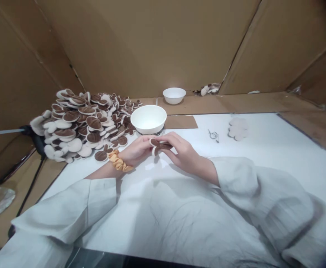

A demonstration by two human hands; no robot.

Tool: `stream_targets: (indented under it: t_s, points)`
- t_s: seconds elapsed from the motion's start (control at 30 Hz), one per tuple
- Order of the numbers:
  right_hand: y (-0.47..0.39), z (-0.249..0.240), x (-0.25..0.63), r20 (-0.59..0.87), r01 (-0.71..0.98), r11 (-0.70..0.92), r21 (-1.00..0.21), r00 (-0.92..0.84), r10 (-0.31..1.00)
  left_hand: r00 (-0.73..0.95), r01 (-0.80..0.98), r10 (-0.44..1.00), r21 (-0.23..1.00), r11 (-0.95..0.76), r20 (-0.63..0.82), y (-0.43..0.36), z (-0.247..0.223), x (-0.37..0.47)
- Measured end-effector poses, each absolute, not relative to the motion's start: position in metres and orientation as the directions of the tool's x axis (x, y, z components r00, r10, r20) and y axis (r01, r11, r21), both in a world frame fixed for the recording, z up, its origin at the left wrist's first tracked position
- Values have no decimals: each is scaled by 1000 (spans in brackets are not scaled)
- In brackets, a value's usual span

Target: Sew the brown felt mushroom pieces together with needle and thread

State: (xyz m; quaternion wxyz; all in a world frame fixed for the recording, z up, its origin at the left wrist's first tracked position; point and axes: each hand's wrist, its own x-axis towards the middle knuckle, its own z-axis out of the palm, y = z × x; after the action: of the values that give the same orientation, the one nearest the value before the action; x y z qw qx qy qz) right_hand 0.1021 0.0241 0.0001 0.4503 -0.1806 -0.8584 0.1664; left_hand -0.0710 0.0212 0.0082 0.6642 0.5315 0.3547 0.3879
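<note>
Between my hands is a small brown fabric piece with cream edges and rounded lobes (155, 143). My left hand (137, 149) pinches it from the left, an orange scrunchie (119, 160) round the wrist. My right hand (185, 152) has thumb and fingers closed on its right side, partly covering it. Just beyond my left hand stands a larger cream bowl (148, 121). A tall heap of similar brown and cream lobed pieces (80, 123) lies to the left, with a few strays near my left wrist.
A smaller white bowl (174, 96) sits at the back on cardboard. On the white table (285, 149) to the right lie a drawn-looking flower shape (238, 129) and a small dark squiggle (213, 136). Cardboard walls (157, 44) enclose the space. A black stand (36, 141) is at left.
</note>
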Motion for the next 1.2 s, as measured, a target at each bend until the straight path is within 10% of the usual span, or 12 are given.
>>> stream_targets:
  t_s: [0.33,0.63,0.87,1.2]
  points:
    - [27,13,98,358,101,397,-912,-274,893,121,177,958,944,-280,261,5,10,-51]
    - [35,21,105,241,-59,236,-970,-115,964,165,445,693,574,-687,702,-10,7,-53]
    - [37,19,111,232,-72,225,-972,-113,966,223,219,888,867,-448,403,7,-1,-30]
    - [41,14,119,200,-18,200,-980,-50,978,205,329,942,888,-323,267,18,4,-23]
